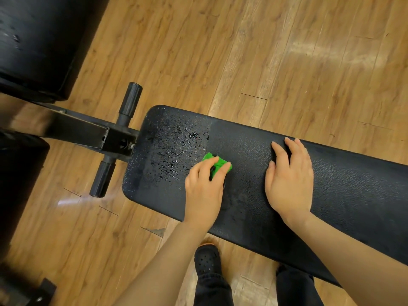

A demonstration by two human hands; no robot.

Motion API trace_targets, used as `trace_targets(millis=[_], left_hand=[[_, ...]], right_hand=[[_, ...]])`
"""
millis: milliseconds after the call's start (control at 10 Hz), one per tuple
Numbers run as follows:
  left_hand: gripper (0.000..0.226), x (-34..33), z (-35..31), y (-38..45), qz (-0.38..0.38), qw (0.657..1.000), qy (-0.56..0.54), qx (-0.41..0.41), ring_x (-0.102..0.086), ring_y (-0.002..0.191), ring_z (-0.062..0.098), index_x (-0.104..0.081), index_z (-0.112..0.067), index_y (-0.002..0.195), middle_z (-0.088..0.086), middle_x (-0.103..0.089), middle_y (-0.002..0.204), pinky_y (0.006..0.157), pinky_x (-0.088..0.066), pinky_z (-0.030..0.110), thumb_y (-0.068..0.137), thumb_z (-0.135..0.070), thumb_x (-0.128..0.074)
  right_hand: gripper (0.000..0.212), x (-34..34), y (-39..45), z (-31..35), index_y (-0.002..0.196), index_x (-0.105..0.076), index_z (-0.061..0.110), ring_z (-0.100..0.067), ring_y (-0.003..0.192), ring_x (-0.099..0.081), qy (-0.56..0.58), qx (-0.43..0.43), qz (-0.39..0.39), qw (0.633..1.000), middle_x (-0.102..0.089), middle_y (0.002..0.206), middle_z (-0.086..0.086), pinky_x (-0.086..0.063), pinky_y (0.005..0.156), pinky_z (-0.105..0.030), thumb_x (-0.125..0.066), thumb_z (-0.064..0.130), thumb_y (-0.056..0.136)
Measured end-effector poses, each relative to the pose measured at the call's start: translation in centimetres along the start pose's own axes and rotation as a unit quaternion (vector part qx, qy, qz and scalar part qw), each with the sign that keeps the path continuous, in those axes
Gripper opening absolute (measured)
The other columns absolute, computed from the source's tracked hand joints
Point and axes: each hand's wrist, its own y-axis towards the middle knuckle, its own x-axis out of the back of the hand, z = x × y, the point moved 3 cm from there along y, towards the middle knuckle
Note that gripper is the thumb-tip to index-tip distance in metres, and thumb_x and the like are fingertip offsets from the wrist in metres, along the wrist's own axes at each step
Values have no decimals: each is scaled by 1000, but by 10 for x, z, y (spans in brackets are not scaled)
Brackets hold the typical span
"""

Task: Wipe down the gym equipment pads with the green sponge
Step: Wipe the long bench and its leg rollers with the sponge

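The green sponge point(217, 164) sits on the black bench pad point(247, 173), at the border between a wet, beaded patch toward the pad's rounded end and the drier stretch beyond. The left hand point(204, 191) has its grip clamped on the sponge, fingers curled over the top. The right hand point(289, 180) lies flat on the pad with fingers straight, holding nothing, seemingly bracing.

The likely trouble is the standing droplets: a light pass could smear them instead of lifting them, and the bracing palm might slide if the wet spreads under it. The pad's end is near, with the metal frame point(88, 133) and two foot handles point(130, 100) just past it; a long stroke could knock knuckles there. Open pad runs toward the right hand; wooden floor point(265, 51) surrounds.
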Motion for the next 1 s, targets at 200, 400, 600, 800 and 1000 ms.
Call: trace_targets(millis=[200,400,600,800,1000], left_hand=[[34,-7,1,44,-16,1000,-10,-25,-42,108,28,-66,-22,114,8,-58,122,76,-43,43,85,-14,-50],[37,-9,5,93,-18,999,-1,-34,-46,105,31,-66,-21,115,8,-58,121,77,-44,45,81,-5,-68],[36,1,16,49,-17,999,14,-32,-46,109,28,-65,-22,117,5,-58,125,79,-43,42,84,-8,-65],[39,7,19,16,-3,999,19,-34,-46,109,28,-67,-21,115,5,-59,125,77,-45,43,80,-6,-71],[39,9,17,17,7,1000,9,-16,-49,112,30,-66,-20,117,6,-58,127,80,-46,46,81,-4,-69]], right_hand=[[42,0,1,1,134,-51,5,-35,137,-31,-5,-1,0,1000,-43,140,-19,-28,113,-48,-43,19,95],[42,-2,0,0,134,-50,6,-34,138,-30,-4,-1,0,1000,-43,140,-18,-28,113,-48,-43,19,95],[42,-1,1,1,134,-49,6,-34,138,-29,-3,-1,7,1000,-42,141,-18,-28,113,-49,-43,19,95],[42,0,0,0,135,-49,6,-34,139,-29,0,-5,10,1000,-42,141,-18,-29,112,-49,-42,20,95],[43,7,-4,-3,136,-49,8,-34,140,-29,51,19,30,998,-42,144,-17,-25,115,-50,-45,19,95]])
